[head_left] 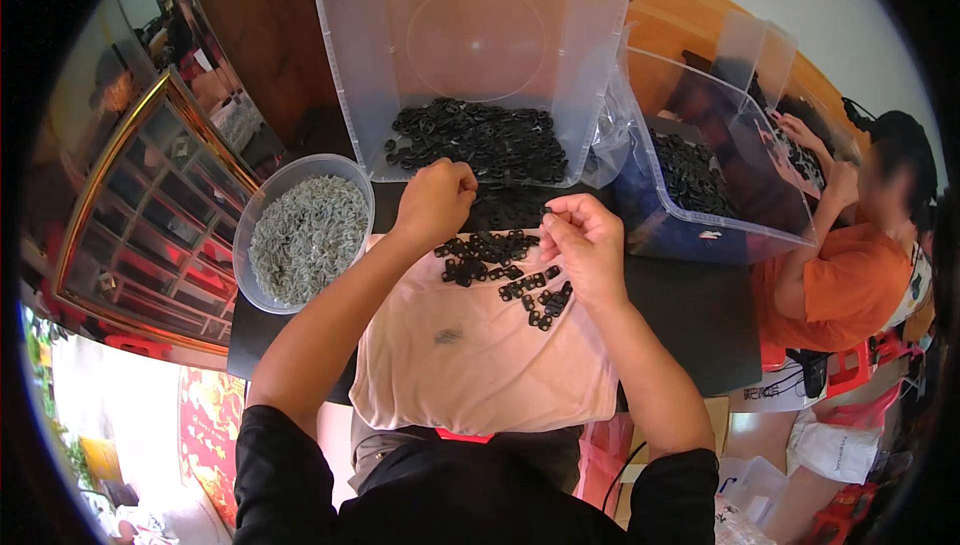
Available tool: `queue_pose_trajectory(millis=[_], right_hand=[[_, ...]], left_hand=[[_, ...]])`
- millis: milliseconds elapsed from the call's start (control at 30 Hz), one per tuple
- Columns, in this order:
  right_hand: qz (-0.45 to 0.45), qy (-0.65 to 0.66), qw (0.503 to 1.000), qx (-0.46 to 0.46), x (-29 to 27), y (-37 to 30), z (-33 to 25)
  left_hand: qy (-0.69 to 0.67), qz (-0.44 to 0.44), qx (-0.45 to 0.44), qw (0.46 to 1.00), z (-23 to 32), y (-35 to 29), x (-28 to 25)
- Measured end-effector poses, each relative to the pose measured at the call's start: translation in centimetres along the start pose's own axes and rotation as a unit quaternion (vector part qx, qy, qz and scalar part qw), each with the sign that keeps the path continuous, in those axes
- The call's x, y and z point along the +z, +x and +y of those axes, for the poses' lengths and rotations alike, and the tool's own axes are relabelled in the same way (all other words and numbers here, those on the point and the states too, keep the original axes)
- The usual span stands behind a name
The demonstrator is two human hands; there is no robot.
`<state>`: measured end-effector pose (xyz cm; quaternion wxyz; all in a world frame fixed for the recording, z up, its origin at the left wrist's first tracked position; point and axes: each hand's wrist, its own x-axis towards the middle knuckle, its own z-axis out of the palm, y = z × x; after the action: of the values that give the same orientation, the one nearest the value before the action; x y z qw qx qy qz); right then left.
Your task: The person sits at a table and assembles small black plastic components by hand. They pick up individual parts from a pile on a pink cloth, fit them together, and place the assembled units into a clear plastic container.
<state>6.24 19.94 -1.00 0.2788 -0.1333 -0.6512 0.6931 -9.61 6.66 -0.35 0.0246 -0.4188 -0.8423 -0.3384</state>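
Small black plastic pieces [487, 257], each with holes through it, are strewn over a pale pink cloth [480, 375] in front of me. My right hand [588, 245] is just above the right side of this spread, thumb and fingertips pinched on one small black piece [547, 212]. Curled closed, my left hand [438, 203] is over the far edge of the cloth, near the tipped clear bin. Whatever its fingers hold, if anything, is hidden. More black pieces [500, 209] form a dark heap between my hands and that bin.
A large clear bin [470, 30] lies tipped toward me with a black pile inside. At left stands a round tub [247, 275] of small grey-green translucent parts. Another clear bin [745, 227] of black pieces is at right, beside a person in orange [850, 290] handling pieces.
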Motion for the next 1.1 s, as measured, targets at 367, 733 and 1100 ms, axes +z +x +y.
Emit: queue_pose_trajectory(millis=[367,733,1100], right_hand=[[0.003,0.023,0.999,-0.029,-0.1,-0.2,-0.2],[-0.045,-0.028,0.998,-0.028,1.1,-1.2,0.1],[-0.053,-0.044,0.997,-0.046,1.3,-1.4,0.3]], left_hand=[[-0.097,-0.073,0.036,0.992,4.0,-5.4,-4.9],[-0.052,-0.098,0.049,0.993,3.1,-12.9,-4.0],[0.049,-0.237,0.009,0.97,3.7,-10.7,-2.7]])
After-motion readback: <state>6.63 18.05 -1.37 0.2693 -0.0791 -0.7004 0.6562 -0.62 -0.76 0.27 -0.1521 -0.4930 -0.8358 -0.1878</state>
